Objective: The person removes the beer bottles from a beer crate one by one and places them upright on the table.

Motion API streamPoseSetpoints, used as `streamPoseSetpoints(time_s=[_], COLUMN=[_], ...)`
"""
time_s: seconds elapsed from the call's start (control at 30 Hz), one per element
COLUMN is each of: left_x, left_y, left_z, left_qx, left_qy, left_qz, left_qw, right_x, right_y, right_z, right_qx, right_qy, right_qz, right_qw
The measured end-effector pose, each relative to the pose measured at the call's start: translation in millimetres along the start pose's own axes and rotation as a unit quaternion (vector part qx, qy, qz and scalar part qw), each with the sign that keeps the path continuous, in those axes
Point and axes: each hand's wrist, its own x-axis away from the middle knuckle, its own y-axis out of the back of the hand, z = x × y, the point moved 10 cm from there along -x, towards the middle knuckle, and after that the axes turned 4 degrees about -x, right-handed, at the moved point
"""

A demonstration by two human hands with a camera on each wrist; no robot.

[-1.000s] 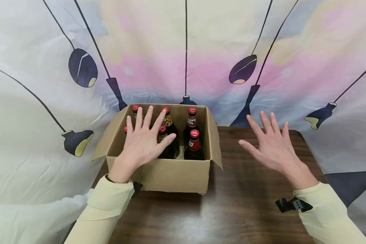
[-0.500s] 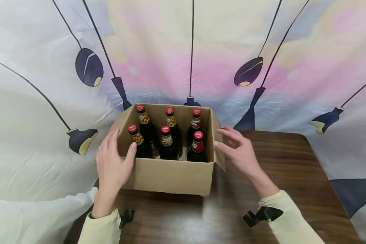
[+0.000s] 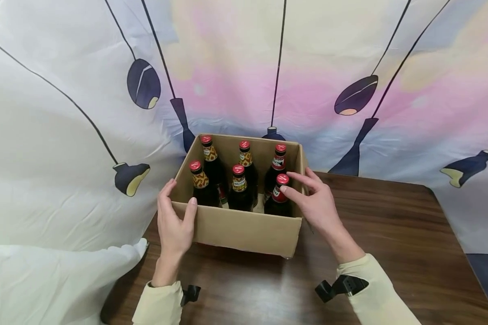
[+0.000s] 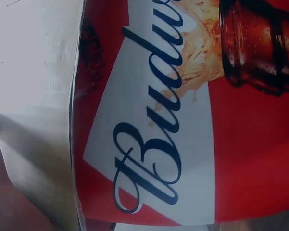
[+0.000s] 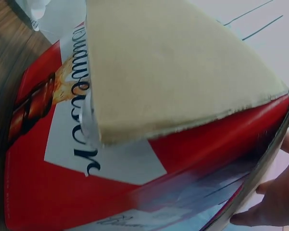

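Note:
An open cardboard box [image 3: 248, 232] stands on the table, holding several dark bottles with red caps, such as the front-right bottle [image 3: 278, 207]. My left hand [image 3: 175, 230] rests at the box's front-left corner, thumb near the front rim and fingers along the left side. My right hand [image 3: 319, 205] reaches over the right side with bent fingers. Its thumb and index finger overlap the front-right bottle's cap and neck in the head view; contact is unclear. In the right wrist view, my fingers [image 5: 274, 204] lie beside the edge of a flap. Red Budweiser print [image 4: 250, 159] covers the box's outside.
Dark wood-grain table [image 3: 390, 253] extends to the right and front of the box. A printed fabric backdrop [image 3: 236, 67] hangs close behind it. White cloth [image 3: 65, 280] bulges at the left, overlapping the table's edge. A tan flap [image 5: 173, 67] hangs outward from the box.
Both spread hands came down from above the box and table to the box's two sides. My right hand moved left, over the right rim. The head view has shifted; the bottles stay inside.

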Motion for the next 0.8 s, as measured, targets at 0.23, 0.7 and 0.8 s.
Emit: streamPoseSetpoints(time_s=[0.23,0.7,0.8], left_x=[3.8,3.0,2.6], left_y=[0.1,-2.5,-4.2], left_z=[3.2,5.6,5.4], left_qx=[0.005,0.005,0.004], left_qy=[0.015,0.017,0.015], left_qz=[-0.014,-0.016,-0.013], left_qw=[0.9998,0.9997,0.9998], right_x=[-2.2,-8.2,-7.2], right_y=[-6.2,-7.6,-5.2], right_z=[-2.3,4.1,2.6], right_qx=[0.015,0.067,0.058], right_qy=[-0.024,-0.036,-0.029], right_qz=[0.011,0.018,0.006], right_qw=[0.9995,0.9969,0.9979])
